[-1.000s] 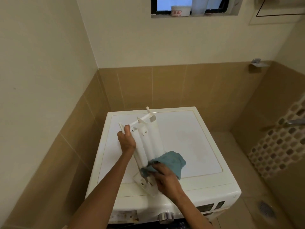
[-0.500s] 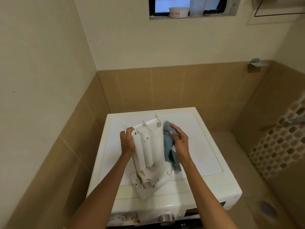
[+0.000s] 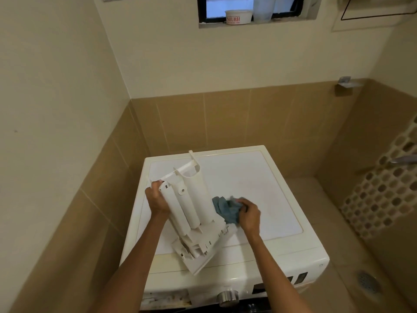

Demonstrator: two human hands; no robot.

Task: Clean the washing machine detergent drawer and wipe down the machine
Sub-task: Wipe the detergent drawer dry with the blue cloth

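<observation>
The white detergent drawer [image 3: 191, 204] stands tilted on its front panel on top of the white washing machine [image 3: 259, 181], underside facing me. My left hand [image 3: 156, 199] grips its upper left edge. My right hand [image 3: 249, 214] holds a bunched blue-grey cloth [image 3: 225, 207] beside the drawer's right side, low down, just above the machine top.
The machine sits in a tiled corner, wall close on the left and behind. Its metal dial [image 3: 228, 298] and control panel are at the front. To the right lie the floor and a drain [image 3: 367, 282]. A tub [image 3: 238, 16] stands on the window sill.
My right hand with the cloth has moved down from the drawer's upper right side to its lower right side. The drawer has tipped slightly. My left hand keeps its hold.
</observation>
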